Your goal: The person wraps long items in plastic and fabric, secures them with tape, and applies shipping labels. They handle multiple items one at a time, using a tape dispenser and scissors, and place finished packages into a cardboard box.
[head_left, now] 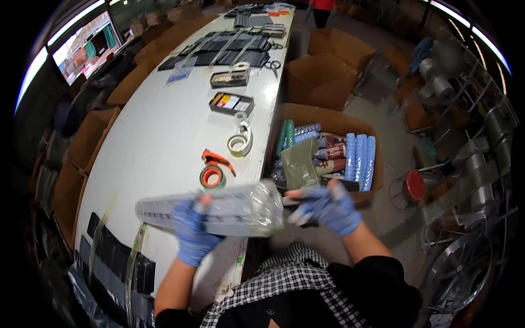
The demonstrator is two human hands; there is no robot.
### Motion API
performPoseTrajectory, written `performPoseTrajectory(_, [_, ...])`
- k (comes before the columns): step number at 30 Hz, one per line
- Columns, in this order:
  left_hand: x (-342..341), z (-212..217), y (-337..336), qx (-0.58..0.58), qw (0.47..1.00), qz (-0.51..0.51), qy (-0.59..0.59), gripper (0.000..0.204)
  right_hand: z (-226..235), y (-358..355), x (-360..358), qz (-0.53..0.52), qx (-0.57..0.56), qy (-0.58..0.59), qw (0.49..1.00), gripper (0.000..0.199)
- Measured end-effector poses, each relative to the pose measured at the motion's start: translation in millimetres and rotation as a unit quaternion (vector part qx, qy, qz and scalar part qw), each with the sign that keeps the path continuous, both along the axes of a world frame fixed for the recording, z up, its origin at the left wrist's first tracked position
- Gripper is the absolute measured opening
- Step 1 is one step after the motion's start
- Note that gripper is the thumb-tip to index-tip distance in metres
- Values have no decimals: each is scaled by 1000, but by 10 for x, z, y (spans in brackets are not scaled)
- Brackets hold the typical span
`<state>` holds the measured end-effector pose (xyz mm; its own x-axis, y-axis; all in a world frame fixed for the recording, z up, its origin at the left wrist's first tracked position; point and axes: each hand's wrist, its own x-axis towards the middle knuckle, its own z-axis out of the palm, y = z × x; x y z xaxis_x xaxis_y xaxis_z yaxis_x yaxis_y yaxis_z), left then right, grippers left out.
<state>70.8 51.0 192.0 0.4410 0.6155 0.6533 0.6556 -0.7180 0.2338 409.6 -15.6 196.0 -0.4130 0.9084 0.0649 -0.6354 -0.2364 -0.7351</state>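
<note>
A long grey bundle in see-through plastic (pixel 240 210) lies crosswise before me, over the edge of the white table. My left hand (pixel 191 229), in a blue glove, grips it from the near side, thumb on top. At the bundle's right end, the plastic looks gathered and shiny. Just off that end is my right hand (pixel 331 210), also gloved in blue, with bent fingers toward the bundle. Motion blurs those fingers, so I cannot make out whether they hold anything. Beyond the bundle lie a roll of green and orange tape (pixel 211 176) and an orange tape dispenser (pixel 219 161).
The long white table (pixel 147 142) carries tape rolls (pixel 238 145), small boxes (pixel 231 103), scissors (pixel 272 66) and dark strapped bundles (pixel 219 49). More dark bundles (pixel 117 268) lie at near left. Right of the table, a cardboard box (pixel 377 164) holds wrapped rolls. A red-topped stool (pixel 414 186) stands farther right.
</note>
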Motion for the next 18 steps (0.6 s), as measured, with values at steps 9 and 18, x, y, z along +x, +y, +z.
performPoseTrajectory(9, [-1563,1435,825,-267,732,96,-619,80,-1014,2299,57,-158,491,-694,502,54])
performPoseTrajectory(18, [-2250,-1685,1148,-307,668,537,-414,63,-1426,2934,-290,-46,480,-796,366,16])
